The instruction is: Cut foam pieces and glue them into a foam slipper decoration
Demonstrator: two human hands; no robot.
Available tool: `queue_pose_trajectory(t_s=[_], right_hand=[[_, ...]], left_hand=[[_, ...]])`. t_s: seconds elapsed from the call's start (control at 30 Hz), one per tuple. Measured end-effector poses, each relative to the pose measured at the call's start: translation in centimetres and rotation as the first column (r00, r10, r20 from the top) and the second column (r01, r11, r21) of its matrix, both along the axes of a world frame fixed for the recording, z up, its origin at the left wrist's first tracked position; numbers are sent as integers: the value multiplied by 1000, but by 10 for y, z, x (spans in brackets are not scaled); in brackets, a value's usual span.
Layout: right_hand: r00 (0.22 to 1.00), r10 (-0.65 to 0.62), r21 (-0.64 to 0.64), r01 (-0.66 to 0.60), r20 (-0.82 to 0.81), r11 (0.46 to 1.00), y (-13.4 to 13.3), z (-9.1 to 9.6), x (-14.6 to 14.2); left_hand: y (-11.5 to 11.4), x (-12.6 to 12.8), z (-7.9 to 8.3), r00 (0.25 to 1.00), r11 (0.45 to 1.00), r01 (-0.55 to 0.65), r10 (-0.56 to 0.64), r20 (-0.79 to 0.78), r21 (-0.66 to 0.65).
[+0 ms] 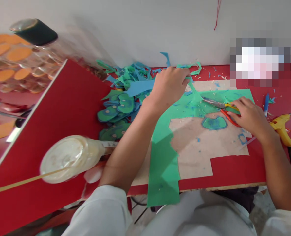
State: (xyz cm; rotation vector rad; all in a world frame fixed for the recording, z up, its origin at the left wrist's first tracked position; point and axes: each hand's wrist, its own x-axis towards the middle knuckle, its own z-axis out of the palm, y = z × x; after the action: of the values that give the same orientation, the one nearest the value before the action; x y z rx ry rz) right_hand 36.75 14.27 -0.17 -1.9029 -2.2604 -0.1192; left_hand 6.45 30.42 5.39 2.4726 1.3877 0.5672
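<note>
My left hand (169, 86) is closed around a thin strip of green foam (192, 88) near the back of the table, beside a heap of green and blue offcuts (133, 73). My right hand (247, 116) rests on scissors (220, 106) with red and yellow handles, fingers curled over the handles. The scissors lie on a large green foam sheet (163, 160) that hangs over the table's front edge. A cut green and blue shape (214, 123) lies on a brown board (201, 149) just left of my right hand.
A stack of green and blue cutouts (116, 113) sits left of my left arm. A yellow glue gun (282, 129) and a blue pen (266, 103) lie at the right. A clear bottle (71, 157) and a jar of orange discs (15, 62) are at the left.
</note>
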Motion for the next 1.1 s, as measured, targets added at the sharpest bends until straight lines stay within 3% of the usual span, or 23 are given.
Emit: queue_pose_trajectory(t_s=[0.17,0.27,0.5,0.67,0.8,0.93,1.1], right_hand=[[998,-49,-89,46,-28,995,-2,1,11],[999,-42,-96,39,-33,995,-3,-3,13],[999,-39,-89,37,-25,995,-6,-5,10],[998,-40,46,38,47,998,-5,-1,6],[998,-45,154,37,50,987,-5,1,4],[995,-82,181,89,-50,979,-4,0,3],[968,-94,162,134,-235,978,1,-2,-2]], left_hand=[[-4,-5,3,986,998,-65,62,-153,-12],[-10,-2,13,988,998,-62,56,-146,-33],[-15,2,30,998,1000,26,-25,55,-18],[-19,-1,37,983,996,33,-48,176,86],[-35,-2,51,954,993,47,-77,291,107],[-50,-4,66,902,995,65,-92,421,77],[-53,-9,71,814,993,28,-87,574,111]])
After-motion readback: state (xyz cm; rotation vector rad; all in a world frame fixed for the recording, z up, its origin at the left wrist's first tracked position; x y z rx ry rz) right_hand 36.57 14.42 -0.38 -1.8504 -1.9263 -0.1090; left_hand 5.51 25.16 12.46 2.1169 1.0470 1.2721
